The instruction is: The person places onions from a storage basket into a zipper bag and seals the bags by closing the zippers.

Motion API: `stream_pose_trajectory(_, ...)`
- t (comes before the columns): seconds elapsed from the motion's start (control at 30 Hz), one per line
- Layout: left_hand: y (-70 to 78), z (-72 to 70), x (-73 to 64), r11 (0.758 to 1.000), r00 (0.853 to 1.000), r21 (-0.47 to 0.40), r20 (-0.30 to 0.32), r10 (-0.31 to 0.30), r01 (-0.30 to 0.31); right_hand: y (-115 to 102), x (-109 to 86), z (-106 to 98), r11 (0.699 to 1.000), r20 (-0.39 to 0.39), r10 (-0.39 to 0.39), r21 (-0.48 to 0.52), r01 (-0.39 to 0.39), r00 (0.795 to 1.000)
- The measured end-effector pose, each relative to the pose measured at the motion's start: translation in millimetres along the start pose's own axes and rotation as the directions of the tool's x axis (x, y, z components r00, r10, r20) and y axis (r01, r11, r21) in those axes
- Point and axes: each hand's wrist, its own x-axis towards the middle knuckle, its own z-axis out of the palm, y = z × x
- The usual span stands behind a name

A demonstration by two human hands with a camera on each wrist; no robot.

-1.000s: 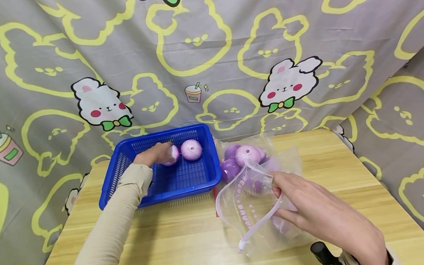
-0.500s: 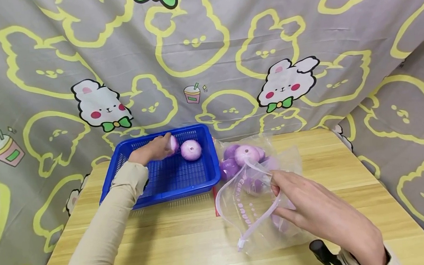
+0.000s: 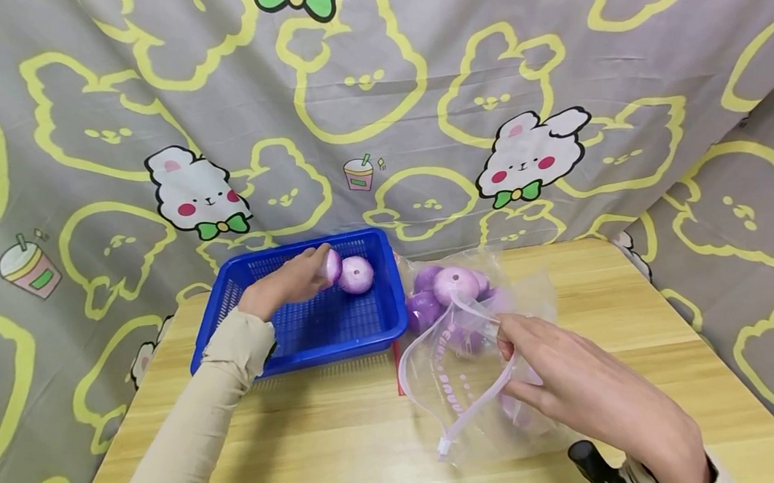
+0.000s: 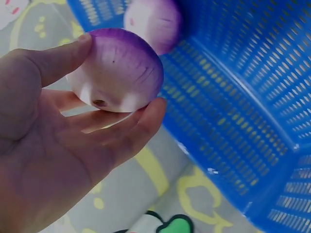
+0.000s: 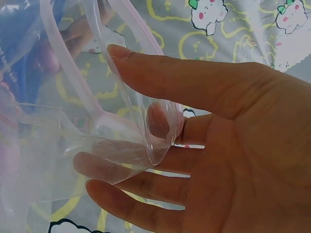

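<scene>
My left hand (image 3: 290, 279) holds a purple-and-white onion (image 4: 116, 73) over the blue basket (image 3: 314, 355), thumb on one side and fingers on the other. A second onion (image 3: 356, 274) lies in the basket, close to the held one. With my right hand (image 3: 578, 377) I pinch the edge of a clear zip bag (image 3: 461, 398) between thumb and fingers, and its mouth gapes toward the basket. Several purple onions (image 3: 455, 285) lie in the bag. In the right wrist view, clear film covers some fingertips (image 5: 90, 162).
The wooden table (image 3: 325, 442) backs onto a grey curtain (image 3: 405, 94) with yellow outlines. Something red (image 3: 398, 368), mostly hidden, shows between basket and bag. A black object (image 3: 589, 461) sits by my right wrist.
My left hand has lifted the onion slightly from the basket and shifted right, closer to the other onion. The right hand keeps its grip on the bag edge.
</scene>
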Motion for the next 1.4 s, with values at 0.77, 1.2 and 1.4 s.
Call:
stream_pose_trajectory(0.77, 47.2, 1.8, -35.0, 0.994, 0.985, 0.005, -0.129, 0.113, -0.113, 0.0, 2.1, 3.4, 0.999, -0.009, -0.02, -0.027, 0.02, 1.0)
stream_pose_trajectory(1.2, 72.6, 7.2, -53.3, 0.981, 0.949, 0.078, -0.249, 0.192, -0.178, 0.2, 2.4, 3.2, 1.0, -0.001, -0.016, -0.025, 0.016, 1.0)
stream_pose_trajectory(1.4, 85.2, 10.0, -64.2, 0.975, 0.927, 0.095, -0.305, 0.219, -0.199, 0.7, 3.2, 3.8, 0.999, -0.008, -0.025, -0.025, 0.025, 1.0)
